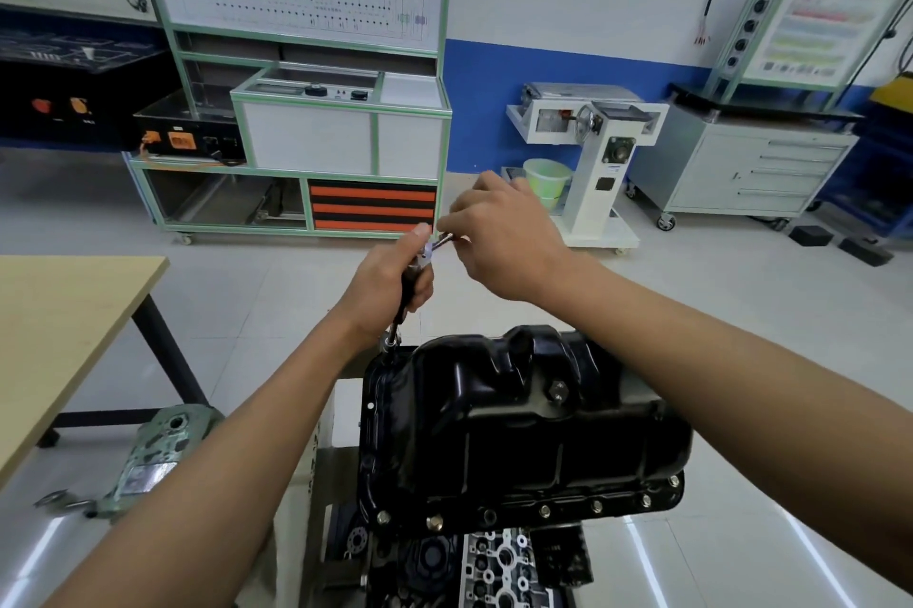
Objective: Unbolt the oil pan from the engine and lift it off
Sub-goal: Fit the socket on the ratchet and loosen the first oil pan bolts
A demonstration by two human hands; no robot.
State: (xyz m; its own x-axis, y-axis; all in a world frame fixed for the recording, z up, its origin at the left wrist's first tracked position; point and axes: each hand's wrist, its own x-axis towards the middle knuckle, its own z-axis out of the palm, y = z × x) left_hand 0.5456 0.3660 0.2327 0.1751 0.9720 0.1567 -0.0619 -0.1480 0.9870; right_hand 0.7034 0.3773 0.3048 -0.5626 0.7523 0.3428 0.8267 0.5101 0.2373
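Observation:
A black oil pan (518,429) sits upturned on the engine (499,563), with several bolts along its near flange. A socket wrench (406,293) stands upright with its socket on the pan's far left corner. My left hand (390,281) grips the black shaft of the wrench. Above it my right hand (499,236) holds the metal cross handle at the top of the wrench.
A wooden table (59,335) stands at the left. A grey-green metal engine cover (153,454) lies beside the table leg. Training benches and a grey drawer cabinet (741,172) line the far wall, with tiled floor between.

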